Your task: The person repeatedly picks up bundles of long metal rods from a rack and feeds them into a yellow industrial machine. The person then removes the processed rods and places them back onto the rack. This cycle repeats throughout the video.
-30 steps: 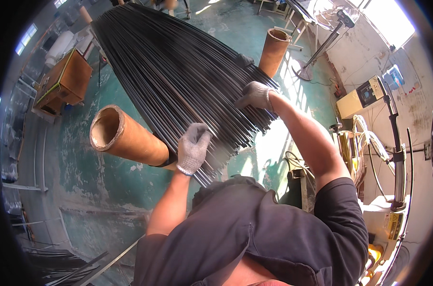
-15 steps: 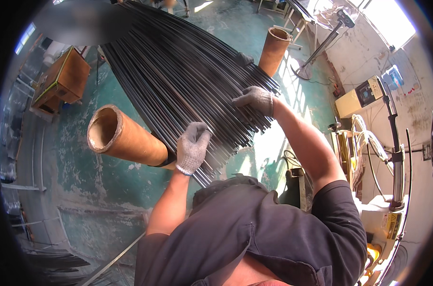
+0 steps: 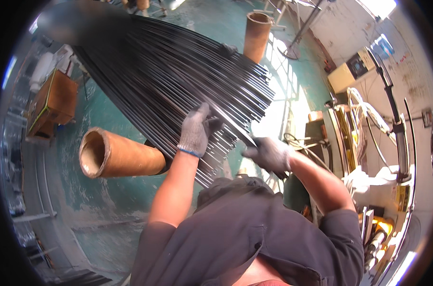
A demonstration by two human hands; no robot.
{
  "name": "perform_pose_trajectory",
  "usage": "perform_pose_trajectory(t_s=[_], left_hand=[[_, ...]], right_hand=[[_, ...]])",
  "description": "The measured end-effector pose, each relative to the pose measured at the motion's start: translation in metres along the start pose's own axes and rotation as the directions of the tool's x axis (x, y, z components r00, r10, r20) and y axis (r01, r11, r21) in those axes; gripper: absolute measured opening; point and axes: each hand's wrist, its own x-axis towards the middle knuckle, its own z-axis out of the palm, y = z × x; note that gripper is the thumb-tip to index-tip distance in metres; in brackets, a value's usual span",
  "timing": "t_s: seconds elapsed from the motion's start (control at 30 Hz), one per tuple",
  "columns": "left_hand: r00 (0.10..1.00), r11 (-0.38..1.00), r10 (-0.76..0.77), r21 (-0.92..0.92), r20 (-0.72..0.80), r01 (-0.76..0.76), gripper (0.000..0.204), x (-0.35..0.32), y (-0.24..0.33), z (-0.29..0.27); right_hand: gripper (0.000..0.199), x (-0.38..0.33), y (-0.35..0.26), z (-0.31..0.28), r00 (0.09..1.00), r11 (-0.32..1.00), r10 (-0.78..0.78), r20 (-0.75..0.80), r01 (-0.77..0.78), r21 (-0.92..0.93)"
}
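Observation:
A broad spread of long, thin black rods (image 3: pixel 164 71) fans out in front of me, their near ends uneven. My right hand (image 3: pixel 269 155), in a grey knit glove, is closed round a few black rods (image 3: pixel 235 128) drawn out past the bundle's near ends. Short dark ends stick out below that fist. Over the left part of the bundle is my left hand (image 3: pixel 196 129), gloved too, thumb up and fingers curled. Whatever its fingers hold is hidden, and motion blurs both hands a little.
Thick brown cardboard tubes stand at the bundle's sides, one left (image 3: pixel 125 155), one far right (image 3: pixel 257 38). A brown wooden cabinet (image 3: pixel 54 102) is at the left. Coiled pale cables (image 3: pixel 359 114) and a cream box with a dark panel (image 3: pixel 352 71) are along the right wall.
My right hand has moved from the bundle's right edge down toward my body, with a few rods in it. My left hand has shifted slightly up and right. The view has turned somewhat.

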Motion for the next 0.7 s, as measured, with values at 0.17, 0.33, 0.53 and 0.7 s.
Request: perform_pose_trajectory(t_s=[0.17, 0.33, 0.53, 0.7], left_hand=[[0.989, 0.938, -0.071, -0.328, 0.127, 0.110, 0.032, 0.050, 0.002, -0.004], [0.983, 0.958, -0.179, -0.218, 0.047, 0.185, 0.019, 0.033, -0.025, 0.016], [0.906, 0.852, -0.399, -0.309, 0.139, 0.423, 0.017, -0.015, -0.046, 0.071], [0.888, 0.843, -0.283, -0.346, 0.363, 0.411, 0.010, -0.023, -0.038, 0.126]], right_hand=[[0.048, -0.107, 0.126, 0.041, 0.970, 0.969, 0.177, -0.169, -0.201, -0.142], [0.026, -0.226, 0.265, 0.130, 0.669, 0.849, 0.276, -0.690, -0.506, -0.151], [0.022, -0.331, 0.419, 0.215, 0.385, 0.778, 0.260, -0.885, -0.626, -0.044], [0.038, -0.440, 0.566, 0.322, 0.070, 0.536, 0.509, -0.858, -0.805, 0.253]])
